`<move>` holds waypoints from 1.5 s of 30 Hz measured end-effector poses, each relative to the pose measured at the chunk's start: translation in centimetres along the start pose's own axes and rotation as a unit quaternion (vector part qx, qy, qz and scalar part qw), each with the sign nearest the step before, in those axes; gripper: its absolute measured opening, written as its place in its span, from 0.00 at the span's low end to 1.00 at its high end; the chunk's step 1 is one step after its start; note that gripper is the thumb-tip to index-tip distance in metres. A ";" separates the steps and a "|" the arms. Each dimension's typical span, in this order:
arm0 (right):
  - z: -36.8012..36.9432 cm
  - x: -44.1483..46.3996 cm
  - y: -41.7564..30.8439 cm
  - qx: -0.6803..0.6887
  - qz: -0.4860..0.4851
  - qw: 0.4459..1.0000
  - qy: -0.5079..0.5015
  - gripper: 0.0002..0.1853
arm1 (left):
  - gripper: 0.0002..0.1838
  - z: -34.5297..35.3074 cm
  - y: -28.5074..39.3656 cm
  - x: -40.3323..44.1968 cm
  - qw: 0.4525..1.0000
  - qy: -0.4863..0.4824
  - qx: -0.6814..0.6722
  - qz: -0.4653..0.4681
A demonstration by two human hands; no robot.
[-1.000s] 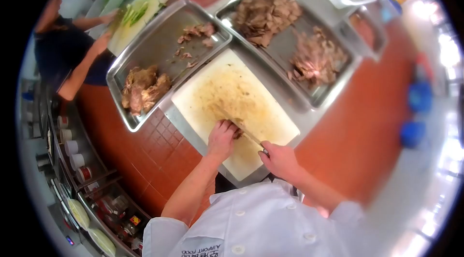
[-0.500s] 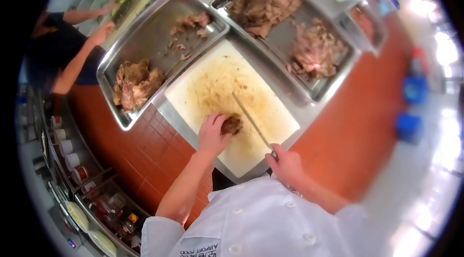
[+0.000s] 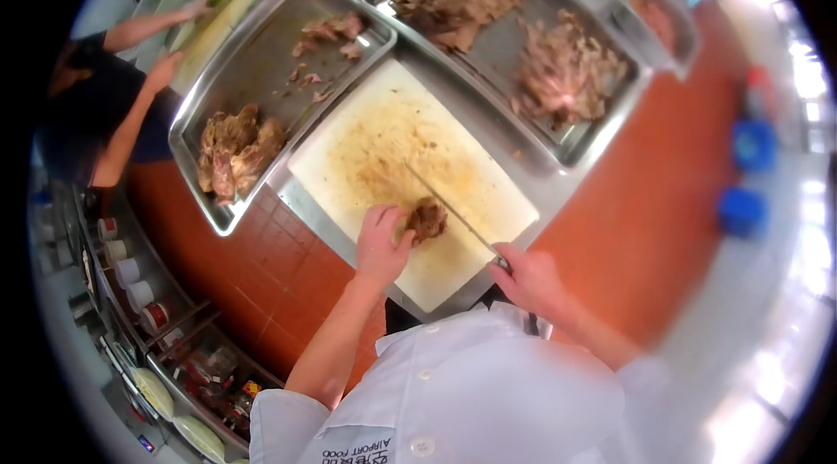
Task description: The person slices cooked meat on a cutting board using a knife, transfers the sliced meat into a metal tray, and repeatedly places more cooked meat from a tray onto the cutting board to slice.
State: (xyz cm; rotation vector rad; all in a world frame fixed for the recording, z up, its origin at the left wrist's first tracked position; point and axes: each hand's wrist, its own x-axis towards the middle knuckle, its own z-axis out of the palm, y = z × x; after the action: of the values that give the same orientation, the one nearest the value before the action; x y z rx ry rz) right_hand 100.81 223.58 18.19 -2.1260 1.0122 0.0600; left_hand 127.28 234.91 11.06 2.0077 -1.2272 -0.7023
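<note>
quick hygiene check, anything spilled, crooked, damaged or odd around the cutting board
Nothing looks damaged or tipped. What stands out is the cutting board: brownish stains and crumbs mark its surface, probably from the meat on it. Small scraps also lie scattered in the left tray.

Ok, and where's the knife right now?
In the head view, the knife is in the person's right hand, its blade over the white cutting board, just to the right of the chunk of meat.

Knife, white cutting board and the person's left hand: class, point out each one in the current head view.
knife [image 3: 451, 209]: head view, middle of the blade
white cutting board [image 3: 490, 187]: head view, bare right-hand part
left hand [image 3: 381, 246]: head view, back of the hand
</note>
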 end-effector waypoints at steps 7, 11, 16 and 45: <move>0.1 1.2 -0.5 -0.056 -0.042 0.997 -0.029 0.10 | 0.26 1.9 1.7 1.8 0.990 -0.029 0.052 0.129; -1.0 0.0 0.1 -0.076 -0.044 0.995 -0.051 0.10 | 0.28 2.1 1.6 1.7 0.990 -0.045 0.065 0.113; 2.9 5.5 -0.6 -0.083 -0.029 0.993 -0.084 0.11 | 0.24 2.2 0.9 1.6 0.988 -0.057 0.067 0.126; 0.0 5.4 -0.9 -0.064 -0.056 0.993 -0.085 0.11 | 0.21 2.8 0.5 1.2 0.988 -0.019 0.054 0.141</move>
State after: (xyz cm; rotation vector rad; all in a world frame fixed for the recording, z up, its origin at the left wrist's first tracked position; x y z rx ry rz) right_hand 105.10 220.45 16.95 -2.2476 0.8071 0.2529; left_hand 125.47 232.94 9.62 1.8599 -1.5629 -0.5456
